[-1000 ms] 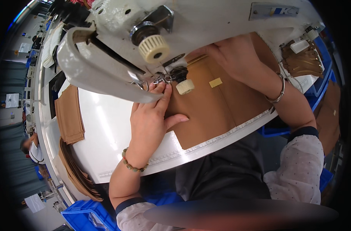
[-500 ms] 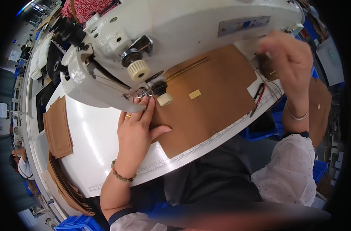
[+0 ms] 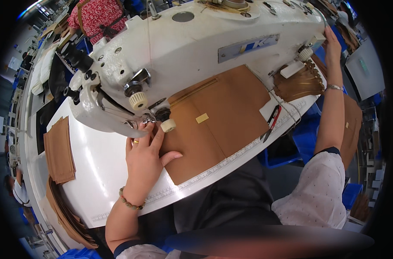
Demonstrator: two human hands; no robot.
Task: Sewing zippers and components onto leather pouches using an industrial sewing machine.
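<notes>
My left hand point(image 3: 144, 162) lies on a brown flat panel point(image 3: 231, 116), fingers spread and fingertips close beside the presser foot point(image 3: 149, 118) of a white sewing machine point(image 3: 183, 47). Its thumb is stretched out over the panel. The panel has a small yellow patch point(image 3: 202, 118) and a long slot with a zipper-like strip point(image 3: 194, 92) near the machine's body. At the machine's far right end my right hand point(image 3: 333, 49) is closed against the handwheel point(image 3: 322, 15), its fingers pressed together. Most of the wheel is hidden.
Red-handled snips point(image 3: 273, 118) lie right of the panel. A ruler strip point(image 3: 205, 175) follows the table's front edge. Stacked brown pieces point(image 3: 59, 151) sit at left, more brown pieces point(image 3: 300, 82) at right. Blue bins point(image 3: 306, 136) stand below. Another person in red point(image 3: 99, 19) is beyond.
My right hand has moved up from in front of the machine's right side to its far end. My left hand stays on the panel by the presser foot. The view has shifted slightly.
</notes>
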